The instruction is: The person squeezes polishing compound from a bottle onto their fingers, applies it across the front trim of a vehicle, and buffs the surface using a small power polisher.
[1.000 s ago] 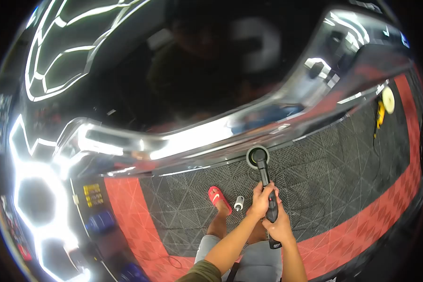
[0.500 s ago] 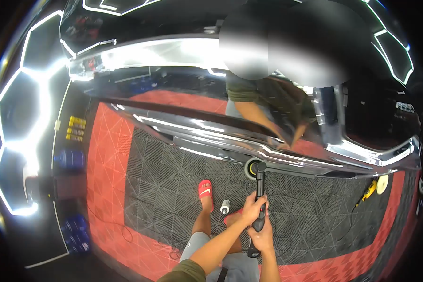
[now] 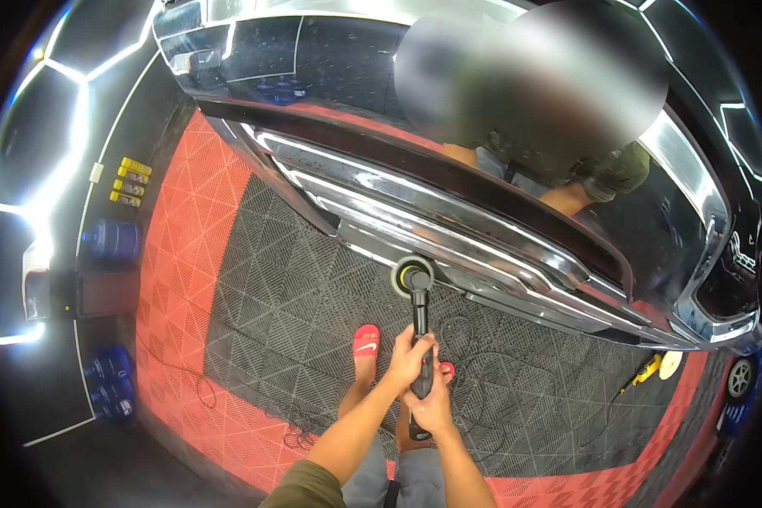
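Note:
Both hands grip a black long-necked polisher with a round pad at its far end. My left hand is wrapped round the neck side of the body. Just behind it, my right hand is closed round the rear handle. The pad sits beside the lower sill of a glossy dark car; whether they touch I cannot tell. Above the sill runs the shiny car door, which reflects a person and the floor.
A yellow polisher with a pale pad lies on the dark tile floor at right. Cables trail across the tiles. Blue water jugs and yellow-labelled containers stand at left. Red slippers are on my feet.
The view has shifted, and the polisher with both hands now appears further left. Its pad is along a more leftward stretch of the sill. The white bottle by my feet is no longer visible.

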Available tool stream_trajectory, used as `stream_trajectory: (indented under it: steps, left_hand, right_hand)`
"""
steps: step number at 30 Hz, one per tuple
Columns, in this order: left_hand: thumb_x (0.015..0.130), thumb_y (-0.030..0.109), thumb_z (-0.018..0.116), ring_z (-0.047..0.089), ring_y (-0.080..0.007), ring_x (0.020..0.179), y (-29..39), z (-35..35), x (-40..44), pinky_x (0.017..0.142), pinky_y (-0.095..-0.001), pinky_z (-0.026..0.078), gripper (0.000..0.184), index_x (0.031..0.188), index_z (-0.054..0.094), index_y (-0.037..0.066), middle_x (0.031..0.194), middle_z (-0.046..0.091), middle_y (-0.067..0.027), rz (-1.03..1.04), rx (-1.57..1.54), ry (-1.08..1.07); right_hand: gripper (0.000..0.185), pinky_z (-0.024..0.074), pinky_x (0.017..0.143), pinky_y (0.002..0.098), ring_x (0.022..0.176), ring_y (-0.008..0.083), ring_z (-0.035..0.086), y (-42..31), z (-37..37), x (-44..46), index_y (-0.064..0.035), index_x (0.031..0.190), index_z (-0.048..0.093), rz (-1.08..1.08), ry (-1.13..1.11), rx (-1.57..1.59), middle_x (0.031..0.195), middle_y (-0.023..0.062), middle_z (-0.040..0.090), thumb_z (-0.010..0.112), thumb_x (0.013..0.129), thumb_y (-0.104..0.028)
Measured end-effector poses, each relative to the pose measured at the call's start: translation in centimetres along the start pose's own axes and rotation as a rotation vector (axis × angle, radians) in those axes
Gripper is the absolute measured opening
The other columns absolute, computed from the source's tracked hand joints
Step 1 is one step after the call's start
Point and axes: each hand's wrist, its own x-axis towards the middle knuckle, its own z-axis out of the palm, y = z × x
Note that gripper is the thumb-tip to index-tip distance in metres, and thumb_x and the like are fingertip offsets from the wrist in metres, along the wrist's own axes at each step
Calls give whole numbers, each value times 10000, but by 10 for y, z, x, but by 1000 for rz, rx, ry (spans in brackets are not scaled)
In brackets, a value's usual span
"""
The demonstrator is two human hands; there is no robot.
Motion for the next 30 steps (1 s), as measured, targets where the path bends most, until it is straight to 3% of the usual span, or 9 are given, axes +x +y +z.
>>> stream_trajectory:
  steps: [2, 5, 14, 18, 19, 25, 27, 28, 30]
  left_hand:
    - [964, 124, 582, 595, -148, 565, -12, 5, -2, 543, -299, 521, 100, 989, 540, 38, 746, 601, -55, -13, 33, -29]
    - [975, 106, 585, 588, -138, 592, -26, 13, 0, 566, -297, 516, 96, 1006, 547, 23, 745, 602, -43, 21, 79, -124]
    - [961, 141, 576, 603, -196, 547, 45, -74, 21, 543, -330, 547, 154, 1044, 482, 52, 751, 602, -94, 7, 26, -43]
    - [972, 167, 577, 612, -188, 563, 29, -66, 17, 559, -319, 547, 180, 1052, 491, 30, 762, 606, -92, 0, 54, -40]
    - [976, 169, 580, 613, -185, 570, 19, -57, 15, 564, -318, 544, 184, 1059, 499, 26, 771, 610, -89, 1, 66, -43]
    - [968, 128, 587, 592, -141, 581, 15, -36, 14, 565, -298, 514, 111, 1002, 550, 29, 738, 606, -48, -19, 99, -167]
    - [976, 138, 569, 604, -160, 586, 36, -60, 13, 564, -320, 533, 113, 1017, 519, 45, 740, 602, -65, -83, -27, -63]
    - [975, 138, 568, 603, -168, 575, 54, -70, 12, 560, -327, 538, 115, 1018, 510, 49, 735, 598, -69, -70, -39, -50]
    - [970, 140, 559, 605, -199, 565, 75, -89, 16, 577, -354, 557, 126, 1025, 492, 48, 740, 591, -95, -38, -40, -56]
  right_hand:
    - [865, 534, 890, 364, 1003, 271, 687, -7, -5, -9, 21, 1505, 325, 123, 43, 62, 1117, 163, 670, 742, 753, -70]
    - [767, 513, 954, 345, 1085, 228, 651, -4, -5, -19, 40, 1450, 369, 204, 106, 274, 1210, 134, 633, 719, 773, -44]
    - [975, 507, 973, 348, 1168, 260, 640, -9, 83, 29, -56, 1585, 215, 125, -5, -148, 1317, 172, 596, 761, 777, -35]
    - [1052, 499, 1003, 364, 1213, 264, 622, -23, 65, 20, -85, 1617, 126, 123, -8, 3, 1391, 198, 563, 752, 774, -28]
    - [972, 516, 968, 373, 1132, 339, 666, -12, 64, 15, 0, 1567, 242, 5, 122, 13, 1245, 224, 638, 750, 740, -71]
    - [996, 507, 982, 378, 1147, 301, 657, -5, 59, 4, -1, 1569, 235, 189, 177, 180, 1258, 202, 635, 772, 733, -69]
    - [960, 517, 966, 389, 1104, 330, 679, -14, 81, 18, -11, 1555, 265, 4, 184, 1, 1221, 217, 653, 761, 738, -98]
    - [915, 526, 943, 421, 1077, 386, 680, -34, 84, 20, -21, 1535, 304, 157, 84, -256, 1196, 262, 654, 754, 748, -150]
    - [885, 529, 928, 442, 1074, 433, 664, -63, 99, 36, -21, 1515, 337, 213, 51, -29, 1183, 300, 646, 752, 751, -184]
